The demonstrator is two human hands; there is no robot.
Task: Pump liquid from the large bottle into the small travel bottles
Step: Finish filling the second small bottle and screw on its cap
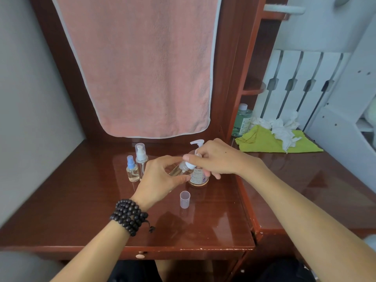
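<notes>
My left hand (162, 176) grips a small clear travel bottle (178, 169), tilted over the desk (81, 200) just in front of the large pump bottle (198, 171), so its neck faces my right hand (213, 159), which pinches the white pump cap (190, 164) at that neck, seemingly to twist it. Its clear overcap (185, 199) stands apart on the desk nearer me, out of the way, while two other small bottles, a blue-topped sprayer (131, 169) and a capped pump bottle (141, 159), wait together at the left

The wooden desk (213, 224) is glossy, reflective. At twelve o'clock hangs a fuzzy pink cloth towel (142, 68). Clear plastic cap (185, 199); matt dark bead bracelet (130, 216).
</notes>
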